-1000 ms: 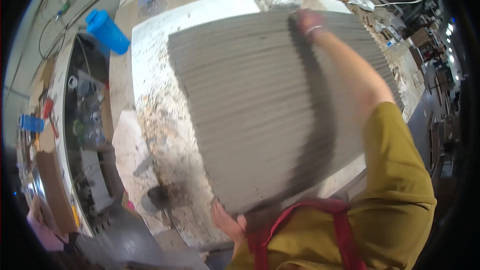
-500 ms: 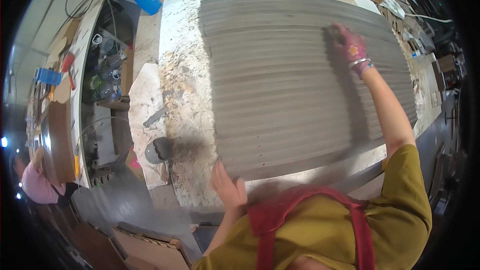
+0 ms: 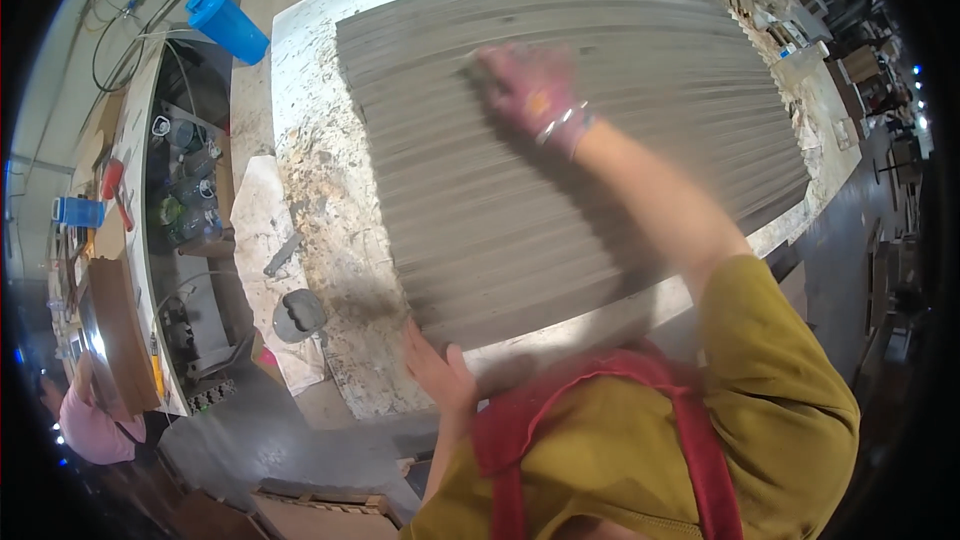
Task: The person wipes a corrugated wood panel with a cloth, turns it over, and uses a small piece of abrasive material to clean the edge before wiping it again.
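Observation:
A large grey-brown panel with parallel ridges [image 3: 520, 230] lies across a stained white board [image 3: 310, 90]. My bare left hand [image 3: 438, 372] is at the panel's near left corner, fingers stretched out along its edge. Over the panel's far middle part is my right hand [image 3: 530, 92], in a pink-purple glove with a flower pattern. It is blurred by motion, and anything under its fingers is hidden. Left of the panel, a dark grey cup with a scalloped rim [image 3: 299, 315] and a flat grey strip [image 3: 283, 254] rest on a stained white cloth [image 3: 258, 215].
A blue bottle [image 3: 228, 25] stands beyond the board's far left corner. Farther left are an open compartment with several jars, a red-headed tool [image 3: 113, 183] and a blue container [image 3: 77, 211]. A person in pink [image 3: 95, 428] is at the far left. Clutter lines the right side.
My right hand has swept left across the panel from its far right part. My left hand stays at the near left corner. The whole view has shifted and turned slightly.

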`<state>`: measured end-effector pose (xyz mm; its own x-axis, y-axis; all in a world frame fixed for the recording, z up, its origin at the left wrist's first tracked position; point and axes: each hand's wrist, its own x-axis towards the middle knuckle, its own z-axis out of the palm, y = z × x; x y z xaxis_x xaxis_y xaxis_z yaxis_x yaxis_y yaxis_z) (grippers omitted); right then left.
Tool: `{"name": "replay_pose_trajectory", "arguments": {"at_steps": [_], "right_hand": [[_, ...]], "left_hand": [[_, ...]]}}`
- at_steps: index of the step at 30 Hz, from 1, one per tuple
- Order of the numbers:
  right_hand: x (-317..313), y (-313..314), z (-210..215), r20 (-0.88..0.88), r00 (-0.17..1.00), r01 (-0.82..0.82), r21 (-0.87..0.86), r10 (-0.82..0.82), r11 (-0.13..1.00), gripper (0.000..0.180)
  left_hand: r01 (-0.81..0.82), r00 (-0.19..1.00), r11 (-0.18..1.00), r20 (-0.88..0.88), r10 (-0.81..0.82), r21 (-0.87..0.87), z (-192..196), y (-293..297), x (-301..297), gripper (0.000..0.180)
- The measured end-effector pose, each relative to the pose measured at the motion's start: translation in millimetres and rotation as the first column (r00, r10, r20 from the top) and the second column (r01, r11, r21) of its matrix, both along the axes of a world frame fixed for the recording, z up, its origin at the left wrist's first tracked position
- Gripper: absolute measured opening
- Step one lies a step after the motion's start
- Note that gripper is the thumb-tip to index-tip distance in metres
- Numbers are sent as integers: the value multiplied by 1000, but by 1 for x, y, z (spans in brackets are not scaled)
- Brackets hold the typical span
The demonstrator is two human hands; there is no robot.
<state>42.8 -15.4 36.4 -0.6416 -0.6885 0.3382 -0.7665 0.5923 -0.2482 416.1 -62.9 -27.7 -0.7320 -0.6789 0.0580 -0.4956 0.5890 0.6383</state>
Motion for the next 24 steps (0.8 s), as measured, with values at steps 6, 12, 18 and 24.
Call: {"name": "replay_pose_trajectory", "arguments": {"at_steps": [6,12,18,24], "right_hand": [[100,16,9,168,938,-321,88,303,943,29],[-24,214,-26,280,906,366,-141,-317,920,30],[130,114,-14,247,958,-144,-18,144,989,28],[2,315,1,64,915,400,-5,-399,917,35]], "left_hand": [[-13,1000,999,0,13,-49,-8,1,5,64],[16,999,998,41,-13,-67,-11,-1,8,74],[52,997,991,70,-43,-125,-24,-6,8,85],[-57,998,977,-23,54,-206,6,23,-1,86]]}}
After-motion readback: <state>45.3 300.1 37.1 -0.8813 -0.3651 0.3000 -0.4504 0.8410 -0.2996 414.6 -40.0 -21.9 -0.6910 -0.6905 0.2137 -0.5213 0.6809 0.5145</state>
